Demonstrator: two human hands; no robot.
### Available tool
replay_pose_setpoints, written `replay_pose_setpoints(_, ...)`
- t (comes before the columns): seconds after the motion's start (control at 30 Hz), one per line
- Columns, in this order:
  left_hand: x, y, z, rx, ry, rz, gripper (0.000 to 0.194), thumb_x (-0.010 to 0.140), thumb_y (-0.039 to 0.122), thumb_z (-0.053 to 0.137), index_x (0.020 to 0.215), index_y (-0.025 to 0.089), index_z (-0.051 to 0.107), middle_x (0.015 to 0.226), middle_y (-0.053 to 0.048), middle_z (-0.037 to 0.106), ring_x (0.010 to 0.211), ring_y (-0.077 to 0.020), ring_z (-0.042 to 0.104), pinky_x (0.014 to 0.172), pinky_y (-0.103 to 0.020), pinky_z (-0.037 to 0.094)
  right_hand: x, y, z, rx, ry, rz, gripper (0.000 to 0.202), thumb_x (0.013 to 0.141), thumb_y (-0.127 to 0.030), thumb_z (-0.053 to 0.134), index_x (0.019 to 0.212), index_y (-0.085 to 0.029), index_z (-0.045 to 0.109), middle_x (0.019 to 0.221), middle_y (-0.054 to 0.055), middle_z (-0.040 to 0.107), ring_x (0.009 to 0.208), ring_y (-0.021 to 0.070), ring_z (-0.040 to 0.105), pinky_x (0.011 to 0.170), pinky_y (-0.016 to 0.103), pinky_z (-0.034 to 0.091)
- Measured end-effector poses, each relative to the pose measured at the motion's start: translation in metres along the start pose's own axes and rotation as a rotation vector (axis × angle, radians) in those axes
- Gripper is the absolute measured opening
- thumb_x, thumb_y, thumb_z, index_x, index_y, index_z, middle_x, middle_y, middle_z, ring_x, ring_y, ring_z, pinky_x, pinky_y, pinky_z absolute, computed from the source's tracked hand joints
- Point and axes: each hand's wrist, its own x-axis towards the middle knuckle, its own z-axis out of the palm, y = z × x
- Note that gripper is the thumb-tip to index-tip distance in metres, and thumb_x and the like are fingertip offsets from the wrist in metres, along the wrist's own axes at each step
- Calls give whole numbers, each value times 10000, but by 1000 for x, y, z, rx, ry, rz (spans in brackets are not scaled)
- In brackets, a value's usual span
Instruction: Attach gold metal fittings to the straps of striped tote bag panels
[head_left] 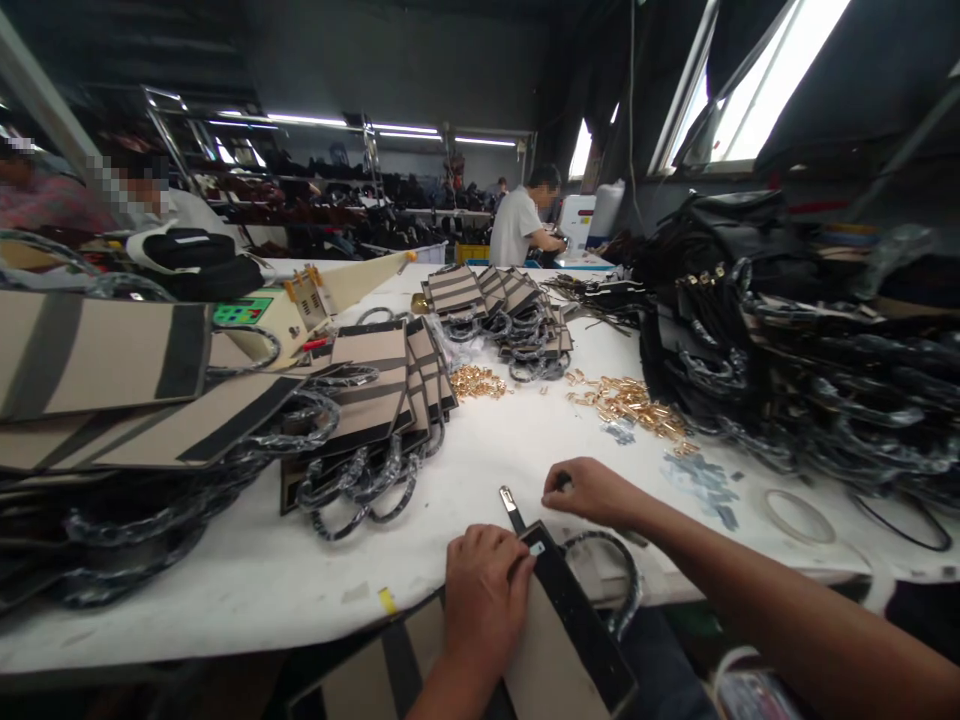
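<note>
In the head view, a metal-tipped strap (512, 508) already jutted from the far corner of the near panel (544, 640); stacked panels (367, 365) stood beyond it to the left, which of them finished unclear, and loose gold-coloured pieces (634, 405) lay farther beyond it. The left hand (487, 585) gripped the panel, fingers bent over its edge; the right hand (589, 490), just past it, was curled closed, contents hidden. The panel overhung the near edge of the table (465, 470), bare surface just beyond it
</note>
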Motion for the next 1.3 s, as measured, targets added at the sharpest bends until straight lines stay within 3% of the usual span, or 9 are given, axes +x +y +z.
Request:
replay_pose_setpoints(0.13, -1, -4, 3, -6, 8, 8, 122, 939, 156, 718, 902, 271, 734, 1014, -23, 743, 1022, -269, 627, 877, -472, 430, 20, 65, -52, -76, 238, 234, 306, 952, -359, 598, 1054, -169, 815, 829, 66, 794, 643, 187, 693, 580, 266, 484)
replay_pose_setpoints(0.23, -1, -7, 6, 1, 42, 31, 132, 931, 157, 708, 921, 285, 736, 1149, -29, 754, 1092, -292, 632, 899, -498, 458, 26, 119, -77, -175, 342, 329, 261, 891, -315, 681, 1052, -178, 833, 953, 98, 815, 856, 246, 738, 698, 289, 510)
replay_pose_setpoints(0.37, 1, -7, 7, 4, 44, 33, 121, 930, 176, 710, 911, 292, 736, 1156, -24, 774, 1096, -300, 642, 903, -518, 478, 24, 165, -78, -269, 366, 408, 255, 823, -328, 758, 1029, -218, 859, 969, 102, 817, 889, 286, 735, 750, 325, 512)
replay_pose_setpoints(0.57, 0, -1, 7, -26, 11, -15, 87, 910, 206, 778, 879, 282, 748, 1129, 5, 790, 1103, -270, 635, 934, -501, 452, 24, 183, -73, -302, 341, 447, 226, 851, -340, 754, 1003, -199, 844, 1023, 149, 792, 917, 304, 698, 757, 366, 478)
replay_pose_setpoints(0.73, -3, 0, 9, -18, 2, -31, 66, 926, 237, 781, 886, 285, 758, 1138, 16, 790, 1115, -256, 627, 939, -484, 433, 17, 166, -80, -238, 338, 465, 132, 848, -290, 769, 891, -169, 800, 833, 129, 764, 742, 255, 667, 674, 353, 464)
replay_pose_setpoints(0.87, -4, 2, 9, -18, 6, -23, 63, 938, 244, 772, 895, 287, 758, 1132, 20, 789, 1129, -251, 625, 944, -477, 423, -20, 119, -71, -70, 274, 410, 248, 861, -382, 757, 1007, -188, 804, 700, 54, 724, 593, 193, 644, 580, 298, 484)
replay_pose_setpoints(1.0, -5, 3, 8, -1, -8, -24, 61, 945, 262, 765, 890, 285, 758, 1138, 18, 786, 1128, -256, 617, 943, -474, 420, -77, 50, -31, 219, 121, 210, 463, 817, -453, 761, 1206, -204, 797, 885, 49, 772, 616, 175, 652, 595, 292, 527)
replay_pose_setpoints(1.1, -5, 3, 8, 15, -16, -19, 51, 947, 272, 765, 898, 279, 754, 1150, 15, 783, 1121, -259, 611, 942, -472, 419, -108, 11, 11, 299, -51, 169, 383, 844, -452, 716, 1127, -220, 828, 953, 47, 795, 766, 218, 709, 697, 308, 561)
replay_pose_setpoints(1.3, -8, 2, 9, 23, -12, -10, 37, 952, 295, 755, 916, 287, 755, 1132, -1, 776, 1121, -264, 604, 951, -469, 425, -119, -1, 56, 238, -69, 142, 288, 853, -390, 661, 1050, -248, 816, 903, 31, 790, 815, 255, 724, 741, 359, 540)
